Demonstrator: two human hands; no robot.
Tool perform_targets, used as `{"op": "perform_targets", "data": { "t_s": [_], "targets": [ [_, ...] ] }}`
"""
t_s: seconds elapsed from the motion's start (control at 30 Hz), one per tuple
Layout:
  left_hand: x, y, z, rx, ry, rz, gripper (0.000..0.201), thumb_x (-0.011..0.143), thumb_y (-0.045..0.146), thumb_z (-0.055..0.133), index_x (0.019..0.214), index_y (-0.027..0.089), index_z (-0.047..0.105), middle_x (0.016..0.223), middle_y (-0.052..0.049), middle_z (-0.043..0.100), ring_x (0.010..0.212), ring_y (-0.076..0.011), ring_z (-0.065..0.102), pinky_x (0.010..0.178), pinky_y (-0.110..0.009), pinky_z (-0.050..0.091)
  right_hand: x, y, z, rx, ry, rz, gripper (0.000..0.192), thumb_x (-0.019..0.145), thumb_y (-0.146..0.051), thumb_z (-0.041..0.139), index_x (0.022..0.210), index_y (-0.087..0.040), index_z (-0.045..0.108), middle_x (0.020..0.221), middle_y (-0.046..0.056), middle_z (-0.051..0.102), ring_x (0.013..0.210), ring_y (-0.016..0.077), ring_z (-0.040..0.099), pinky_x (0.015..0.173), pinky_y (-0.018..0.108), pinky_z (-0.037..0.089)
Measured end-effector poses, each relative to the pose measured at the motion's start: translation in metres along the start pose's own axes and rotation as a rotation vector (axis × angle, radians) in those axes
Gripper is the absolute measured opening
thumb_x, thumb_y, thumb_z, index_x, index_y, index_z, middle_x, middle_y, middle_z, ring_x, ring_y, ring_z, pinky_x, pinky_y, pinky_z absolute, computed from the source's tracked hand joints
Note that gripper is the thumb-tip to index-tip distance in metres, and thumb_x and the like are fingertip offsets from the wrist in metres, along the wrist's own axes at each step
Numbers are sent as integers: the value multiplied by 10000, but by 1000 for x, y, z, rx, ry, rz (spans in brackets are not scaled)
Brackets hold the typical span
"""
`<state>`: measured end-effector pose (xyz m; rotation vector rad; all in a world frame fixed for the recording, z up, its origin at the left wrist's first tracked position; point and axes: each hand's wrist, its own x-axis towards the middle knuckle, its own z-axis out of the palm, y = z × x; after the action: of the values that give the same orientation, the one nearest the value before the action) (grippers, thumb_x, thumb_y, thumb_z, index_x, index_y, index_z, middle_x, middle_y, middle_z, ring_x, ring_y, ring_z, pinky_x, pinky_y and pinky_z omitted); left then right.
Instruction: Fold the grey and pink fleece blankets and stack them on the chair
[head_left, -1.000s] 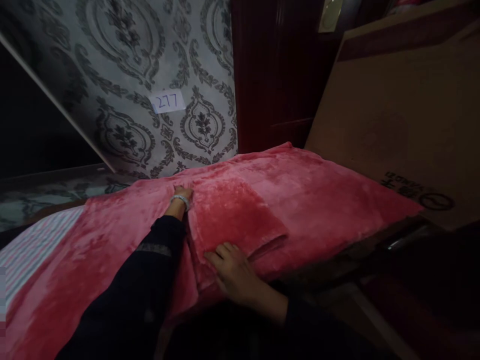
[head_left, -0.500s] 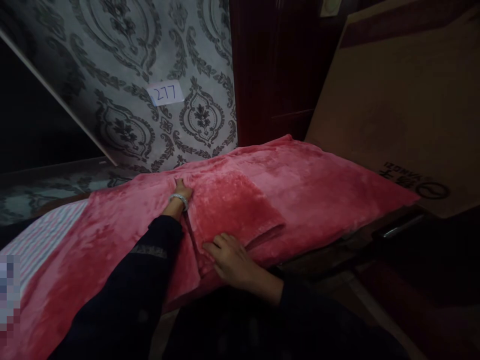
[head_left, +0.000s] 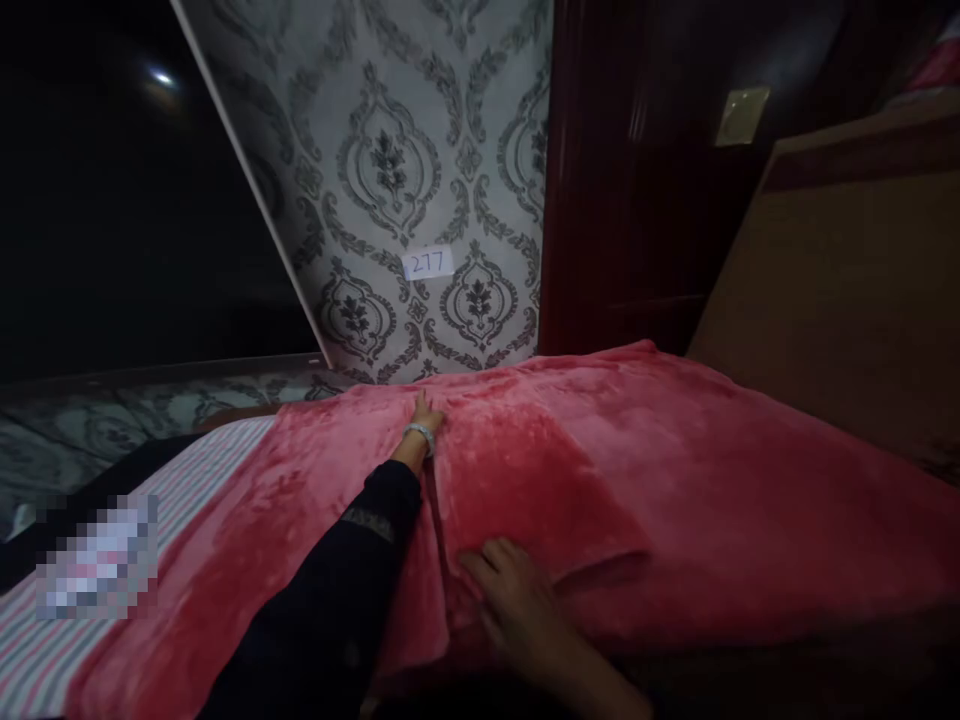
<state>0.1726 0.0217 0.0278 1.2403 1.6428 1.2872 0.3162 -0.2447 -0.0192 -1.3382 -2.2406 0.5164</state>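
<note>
Since the earlier frame the view is raised and swung left, so the wallpaper and its label are seen nearer the centre; both hands are kept on the pink blanket.

A plush pink blanket [head_left: 675, 470] is spread over a bed, its folded flap [head_left: 525, 490] lying near the front edge. The left hand [head_left: 424, 413], a bracelet [head_left: 421, 433] at its wrist, is laid on the far end of the flap's fold; whether it grips cannot be told. The right hand [head_left: 517, 600] is pressed flat, fingers spread, on the flap's near corner. Striped bedding [head_left: 187, 490] is exposed at left. Patterned wallpaper [head_left: 420, 150] bearing a "277" label [head_left: 427, 263] is seen behind, a dark wooden door [head_left: 637, 200] and a cardboard box [head_left: 855, 300] at right. Open blanket is left to the right.
</note>
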Motion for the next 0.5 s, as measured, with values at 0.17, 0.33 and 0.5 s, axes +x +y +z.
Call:
{"op": "perform_targets", "data": {
  "t_s": [0.17,0.33,0.5],
  "targets": [
    [14,1,7,-24,27,22,966,681,72,821,1532,210,386,1238,-146,699,1098,-226,683,878,-276,566,2,-4,-5,44,-63,41,495,830,-49,476,1242,-262,646,1170,56,630,1099,224,533,918,325,401],
    [33,2,10,104,34,57,791,704,122,839,1427,167,523,1199,-144,709,1097,-228,686,903,-281,549,5,0,-5,58,-79,43,480,791,-56,494,1188,-270,659,1155,45,627,1089,217,546,916,307,408],
    [50,0,4,335,99,65,336,928,318,681,1225,164,642,1233,-109,662,1112,-235,653,949,-417,553,10,11,5,35,-73,-34,514,801,-68,504,1255,-273,630,1158,51,623,1063,206,556,904,288,422]
  ]
}}
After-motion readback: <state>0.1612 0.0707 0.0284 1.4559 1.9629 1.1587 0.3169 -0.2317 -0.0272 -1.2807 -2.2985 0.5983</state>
